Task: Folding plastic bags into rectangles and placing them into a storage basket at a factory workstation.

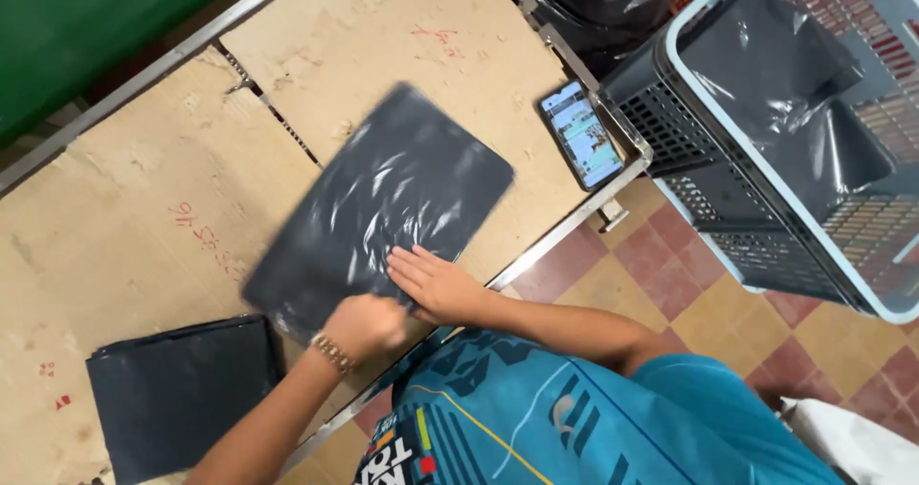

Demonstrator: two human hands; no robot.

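At eight o'clock a stack of dark sheets (177,394) lies on the cardboard tabletop (124,207). Next the left hand (364,325), fingers clenched on the near edge of a black plastic bag (383,203); the right hand (436,282) presses flat, fingers released. A phone (580,134) sits at two o'clock, a grey basket (766,174) beyond.

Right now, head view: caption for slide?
Both hands, left and right, press a dark plastic-wrapped packet on a cardboard-topped table.

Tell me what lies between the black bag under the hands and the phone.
Only bare cardboard tabletop separates the black bag from the phone, per the head view.
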